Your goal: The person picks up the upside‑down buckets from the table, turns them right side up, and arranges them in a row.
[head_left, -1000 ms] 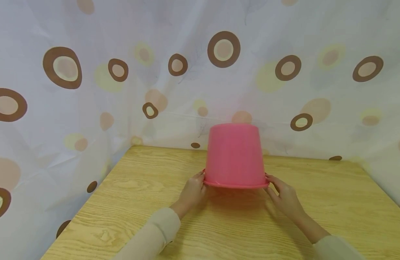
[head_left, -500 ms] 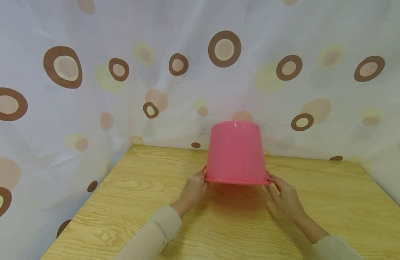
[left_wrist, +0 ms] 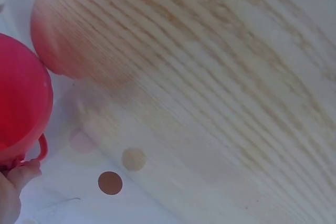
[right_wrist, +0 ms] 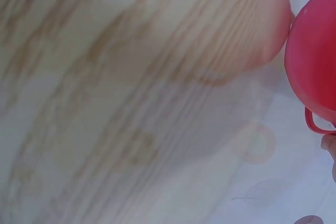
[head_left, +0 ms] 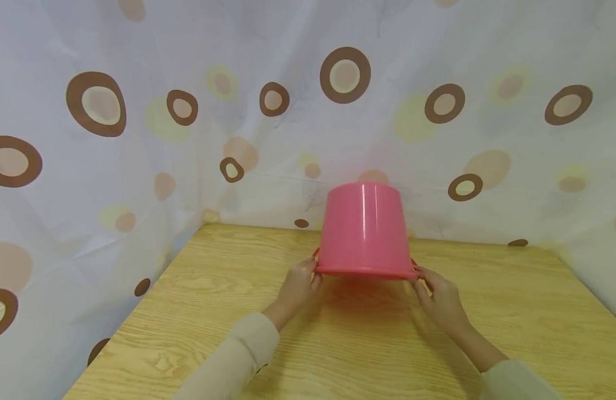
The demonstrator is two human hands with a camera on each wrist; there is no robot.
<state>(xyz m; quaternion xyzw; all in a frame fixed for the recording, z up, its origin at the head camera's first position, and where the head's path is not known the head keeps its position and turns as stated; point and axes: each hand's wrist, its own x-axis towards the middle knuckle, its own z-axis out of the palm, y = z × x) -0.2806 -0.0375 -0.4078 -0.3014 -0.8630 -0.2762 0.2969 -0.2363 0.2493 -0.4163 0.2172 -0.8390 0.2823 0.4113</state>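
Note:
A glossy pink bucket (head_left: pixel 365 228) is upside down near the back of the table, its base up and its near rim raised off the wood. Both wrist views look into its open mouth, where the red inner wall (left_wrist: pixel 16 93) shows. Whether its far rim touches the table I cannot tell. My left hand (head_left: pixel 298 286) pinches the rim at the left side. At the opposite side, the thumb and fingers of my right hand (head_left: pixel 444 303) pinch the rim too. A thin red handle (right_wrist: pixel 311 121) loops out beside the rim near the hands. Some fingertips are hidden.
The wooden table (head_left: pixel 198 322) has a shiny surface that mirrors the bucket. Right behind the bucket hangs a pale curtain (head_left: pixel 378 144) with brown and peach circles, which also lines the left and right sides.
The bucket has risen slightly and tilted, its near rim going up while its base shows higher against the curtain. Both hands keep their hold on the rim and have shifted very little.

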